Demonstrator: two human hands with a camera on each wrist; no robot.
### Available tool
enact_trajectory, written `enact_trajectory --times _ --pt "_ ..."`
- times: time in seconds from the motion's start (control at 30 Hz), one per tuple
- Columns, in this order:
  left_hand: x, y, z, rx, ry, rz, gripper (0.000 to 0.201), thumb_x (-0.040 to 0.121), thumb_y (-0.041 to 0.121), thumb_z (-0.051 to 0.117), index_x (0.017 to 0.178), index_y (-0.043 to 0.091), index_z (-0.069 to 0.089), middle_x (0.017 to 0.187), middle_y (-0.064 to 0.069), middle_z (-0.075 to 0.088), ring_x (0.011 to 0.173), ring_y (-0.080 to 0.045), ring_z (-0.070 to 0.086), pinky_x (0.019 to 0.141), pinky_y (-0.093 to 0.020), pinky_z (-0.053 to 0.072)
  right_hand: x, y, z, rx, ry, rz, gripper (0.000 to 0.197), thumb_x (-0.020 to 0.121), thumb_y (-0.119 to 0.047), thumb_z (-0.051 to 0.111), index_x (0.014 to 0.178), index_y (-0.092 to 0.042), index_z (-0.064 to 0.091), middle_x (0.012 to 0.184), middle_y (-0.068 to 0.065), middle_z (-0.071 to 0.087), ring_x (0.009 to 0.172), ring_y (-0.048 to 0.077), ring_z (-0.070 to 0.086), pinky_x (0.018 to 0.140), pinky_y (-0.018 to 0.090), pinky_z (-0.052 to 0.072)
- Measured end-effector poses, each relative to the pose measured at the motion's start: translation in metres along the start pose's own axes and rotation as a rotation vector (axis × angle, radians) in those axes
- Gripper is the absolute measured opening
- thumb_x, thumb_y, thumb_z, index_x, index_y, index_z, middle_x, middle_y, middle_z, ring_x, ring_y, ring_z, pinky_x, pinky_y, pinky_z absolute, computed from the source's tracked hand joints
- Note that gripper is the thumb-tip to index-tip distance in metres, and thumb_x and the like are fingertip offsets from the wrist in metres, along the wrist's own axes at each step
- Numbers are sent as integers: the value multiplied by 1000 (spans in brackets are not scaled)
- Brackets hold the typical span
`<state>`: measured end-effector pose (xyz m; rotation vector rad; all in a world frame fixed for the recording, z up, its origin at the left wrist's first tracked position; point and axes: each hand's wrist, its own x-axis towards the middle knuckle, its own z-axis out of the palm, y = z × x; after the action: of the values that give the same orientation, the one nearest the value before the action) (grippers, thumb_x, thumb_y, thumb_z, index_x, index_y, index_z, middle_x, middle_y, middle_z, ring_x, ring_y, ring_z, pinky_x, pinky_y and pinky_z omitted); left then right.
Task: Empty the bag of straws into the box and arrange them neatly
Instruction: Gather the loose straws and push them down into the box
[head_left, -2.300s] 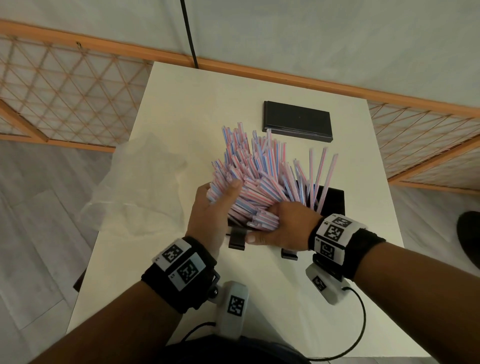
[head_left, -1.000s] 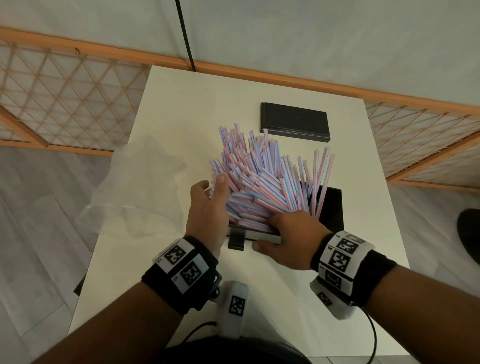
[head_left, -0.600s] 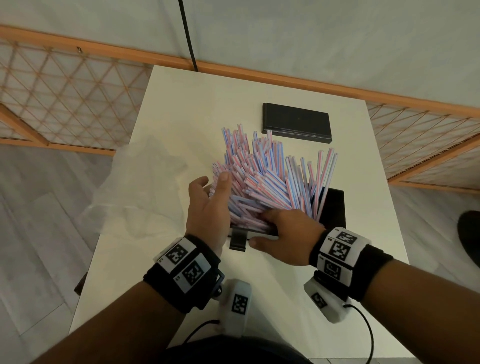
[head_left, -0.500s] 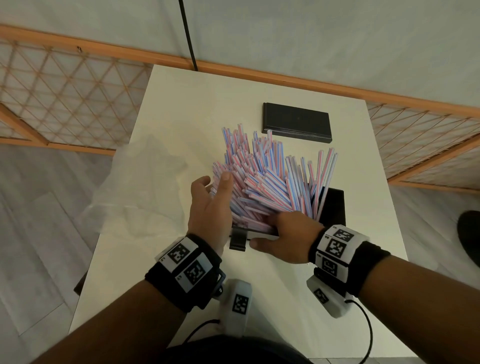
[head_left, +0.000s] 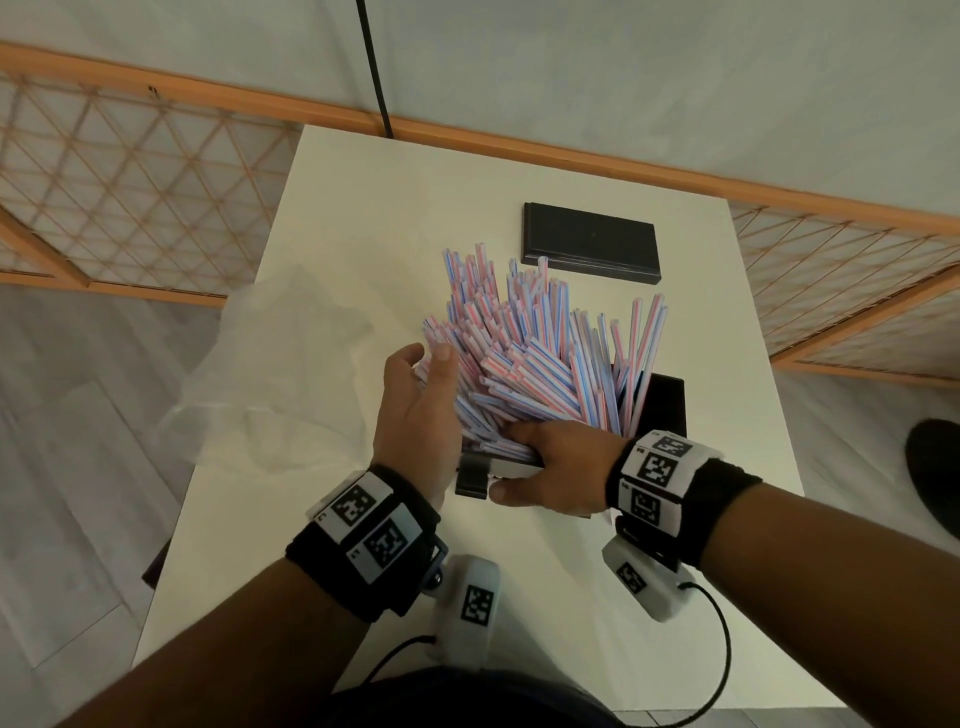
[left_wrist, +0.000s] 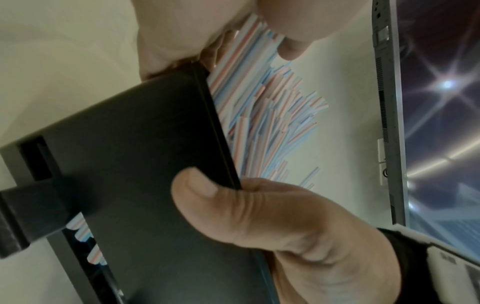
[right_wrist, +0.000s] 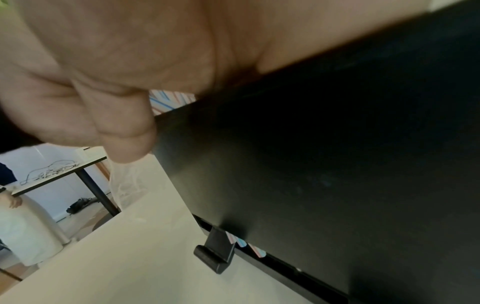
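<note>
Pink, blue and white striped straws (head_left: 530, 353) stand fanned out in a black box (head_left: 665, 405) on the white table (head_left: 363, 208). They lean away from me and to the left. My left hand (head_left: 421, 395) lies with straight fingers against the left flank of the pile, thumb on top. My right hand (head_left: 556, 467) grips the box's near wall. In the left wrist view its thumb (left_wrist: 202, 185) presses the outside of the box (left_wrist: 130, 164) and its fingers hook over the rim beside the straws (left_wrist: 270, 115). The right wrist view shows palm (right_wrist: 116, 72) and dark box wall (right_wrist: 311, 164).
The empty clear plastic bag (head_left: 291, 364) lies crumpled on the table's left side. A flat black lid (head_left: 592, 244) rests at the back. A black clip (head_left: 472, 475) juts from the box's near wall. Wooden lattice railings flank the table.
My right hand left the straws' lower ends and moved down onto the box's near wall. The left hand stayed against the left side, and the fan of straws shifted slightly.
</note>
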<state>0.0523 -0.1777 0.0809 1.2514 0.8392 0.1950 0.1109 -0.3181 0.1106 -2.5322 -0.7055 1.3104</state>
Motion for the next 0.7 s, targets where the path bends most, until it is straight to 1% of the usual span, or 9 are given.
enact_trajectory --times 0.07,0.13,0.23,0.27,0.33,0.4,0.47,0.53,0.7 --pt "-1 0 0 5 -18 9 51 100 53 55 136 17 52 111 7 63 98 -9 62 91 -34 49 3 0 -1 34 -46 19 59 85 -57 66 137 -34 49 67 -13 56 38 -4 49 55 22 52" --pt "-1 0 -1 3 -26 26 59 89 60 53 132 19 54 105 12 63 96 -6 62 92 -34 52 5 1 -1 57 -68 41 68 84 -56 68 143 -35 41 70 -12 57 39 -2 51 53 29 56" --pt "0 -2 -2 24 -31 61 55 97 55 54 134 14 53 100 15 59 88 4 58 86 -28 45 7 1 -1 13 -73 15 76 86 -55 66 150 -33 32 78 -18 54 43 -6 49 48 15 44" --pt "0 -3 -2 23 -27 67 56 97 54 56 135 13 53 97 16 59 84 6 57 84 -26 43 7 1 -2 4 -75 5 78 86 -56 65 151 -33 29 90 -19 57 55 -8 53 55 14 47" --pt "1 -5 -3 11 -25 84 72 85 63 57 135 12 53 94 14 60 81 2 58 85 -28 45 8 2 -3 -21 -73 3 85 86 -61 63 155 -33 20 136 -14 52 107 8 62 89 19 46" --pt "0 -6 -4 44 -32 119 88 73 74 51 137 13 51 100 6 62 85 -7 57 89 -37 49 8 0 -4 -56 -71 24 88 85 -66 60 156 -32 19 158 -10 32 139 15 40 107 23 34" --pt "0 -7 -5 78 -40 161 94 71 78 46 140 14 49 115 -6 64 92 -12 58 96 -43 50 9 -1 -4 -93 -53 25 82 85 -67 58 152 -29 30 155 -7 38 139 16 39 108 25 34" --pt "0 -9 -5 91 -36 188 94 74 77 47 143 14 47 129 -7 64 101 -14 62 102 -45 51 9 -2 -3 -92 -39 14 71 88 -65 57 145 -26 40 142 -4 52 129 17 48 99 22 36" --pt "1 -11 -11 222 -47 215 90 82 71 50 149 12 39 138 -12 62 120 -27 64 106 -50 50 14 0 2 -43 0 -7 53 82 -75 52 117 -36 61 107 -7 68 102 15 62 97 34 49"
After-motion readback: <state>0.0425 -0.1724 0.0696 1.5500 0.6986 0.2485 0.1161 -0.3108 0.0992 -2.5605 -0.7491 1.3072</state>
